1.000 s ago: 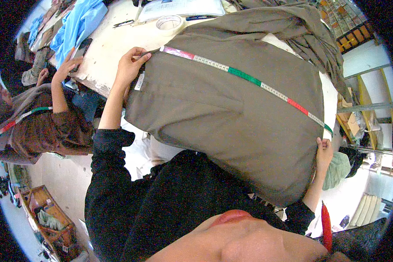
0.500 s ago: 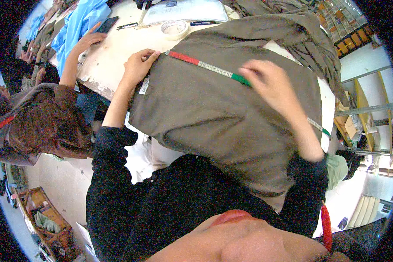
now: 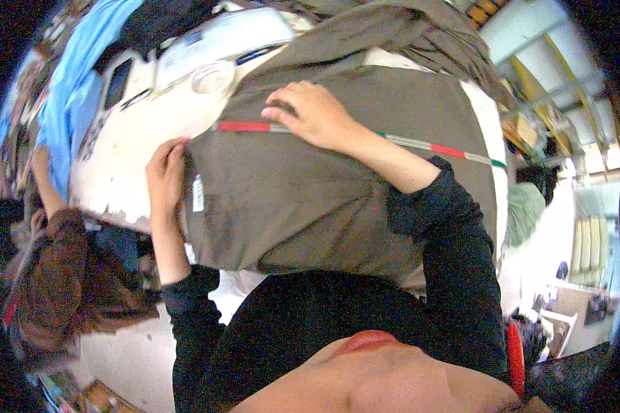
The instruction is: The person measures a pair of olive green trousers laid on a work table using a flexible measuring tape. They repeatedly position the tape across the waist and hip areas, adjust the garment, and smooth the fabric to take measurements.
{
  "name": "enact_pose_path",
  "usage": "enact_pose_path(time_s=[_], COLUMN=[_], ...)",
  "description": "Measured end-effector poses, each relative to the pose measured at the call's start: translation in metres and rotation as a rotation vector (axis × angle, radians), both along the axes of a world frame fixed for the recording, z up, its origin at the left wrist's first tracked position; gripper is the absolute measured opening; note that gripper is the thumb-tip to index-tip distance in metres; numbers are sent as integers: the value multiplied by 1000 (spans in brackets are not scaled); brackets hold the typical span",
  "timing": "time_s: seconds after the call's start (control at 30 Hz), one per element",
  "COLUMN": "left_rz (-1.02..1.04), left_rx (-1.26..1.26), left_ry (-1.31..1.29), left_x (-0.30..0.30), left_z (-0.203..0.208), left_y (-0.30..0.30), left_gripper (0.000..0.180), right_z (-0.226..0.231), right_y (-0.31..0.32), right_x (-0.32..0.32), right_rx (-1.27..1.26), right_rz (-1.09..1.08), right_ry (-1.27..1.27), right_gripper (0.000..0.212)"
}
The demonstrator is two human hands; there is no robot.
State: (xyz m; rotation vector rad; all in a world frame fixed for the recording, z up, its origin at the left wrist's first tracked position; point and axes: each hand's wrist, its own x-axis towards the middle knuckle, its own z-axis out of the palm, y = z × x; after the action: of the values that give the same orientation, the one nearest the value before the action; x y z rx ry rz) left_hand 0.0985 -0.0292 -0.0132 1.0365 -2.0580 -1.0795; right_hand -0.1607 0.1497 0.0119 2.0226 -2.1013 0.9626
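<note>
A brown garment [image 3: 282, 186] is spread on the table in front of me, with a small white label [image 3: 198, 193] by its left edge. Across it runs a tape measure [image 3: 244, 126] in red, white and green sections, its end near the upper left of the cloth. My left hand [image 3: 164, 175] is at the garment's left edge, fingers folded against the cloth, a little apart from the tape's end. Over the tape is my right hand [image 3: 313, 113], slightly blurred, its fingers loosely curved with a gap to the thumb and nothing visible between them. It hides part of the tape.
Beyond the garment lie a roll of tape [image 3: 212, 77], a clear plastic package [image 3: 224, 45], a pen and a dark phone [image 3: 119, 82]. Blue cloth [image 3: 72, 103] hangs over the table's left side, beside a co-worker in a brown sleeve [image 3: 62, 255]. Shelving [image 3: 544, 89] stands at right.
My right hand has moved left along the tape measure, toward its end. My left hand is now lower, away from the tape's end. The whole view has turned.
</note>
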Motion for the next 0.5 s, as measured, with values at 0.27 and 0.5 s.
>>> enact_pose_path(time_s=[0.27, 0.5], left_rz=[-163, -131], left_rx=[-99, -198], left_ry=[-32, -342], left_x=[4, 18], left_z=[5, 25], left_y=[1, 16], left_gripper=[23, 20], right_z=[37, 29], right_y=[218, 388], right_x=[-167, -151], right_rx=[179, 419], right_rz=[-835, -1192], right_ry=[-232, 58], right_gripper=[34, 31])
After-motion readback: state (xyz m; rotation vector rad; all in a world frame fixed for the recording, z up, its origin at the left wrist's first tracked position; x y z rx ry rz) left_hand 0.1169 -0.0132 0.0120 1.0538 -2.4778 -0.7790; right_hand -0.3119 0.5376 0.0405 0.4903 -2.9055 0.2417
